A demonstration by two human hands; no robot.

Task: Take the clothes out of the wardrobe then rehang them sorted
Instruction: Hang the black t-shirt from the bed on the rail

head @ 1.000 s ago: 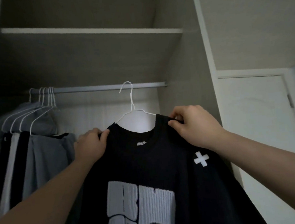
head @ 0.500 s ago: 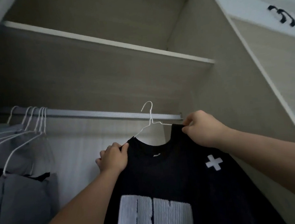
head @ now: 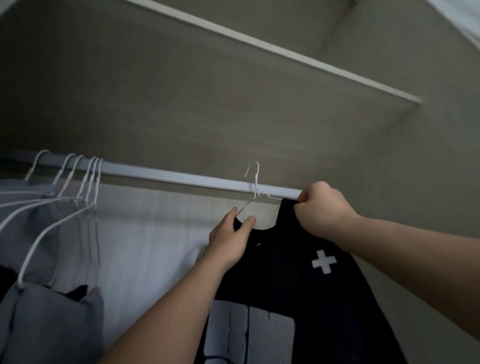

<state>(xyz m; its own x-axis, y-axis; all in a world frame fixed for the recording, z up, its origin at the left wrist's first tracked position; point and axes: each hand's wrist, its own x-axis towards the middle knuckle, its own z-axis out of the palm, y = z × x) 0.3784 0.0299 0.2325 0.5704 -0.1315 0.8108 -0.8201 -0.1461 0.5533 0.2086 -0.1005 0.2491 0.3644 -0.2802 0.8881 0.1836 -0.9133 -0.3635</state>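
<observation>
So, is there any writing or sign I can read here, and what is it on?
"+": white plus sign on the black T-shirt, on its chest.
Large white block print lower on its front: cut off by the frame, unreadable.
Tiny white mark below the collar: too small to read.
Nothing else.

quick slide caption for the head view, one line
Left hand and right hand hold a black T-shirt on a white wire hanger at the wardrobe rail.

Black shirt [head: 298, 286] on white hanger [head: 256, 184]

Black printed T-shirt [head: 298, 277] on white wire hanger [head: 255, 192], at wardrobe rail [head: 175, 177]
</observation>
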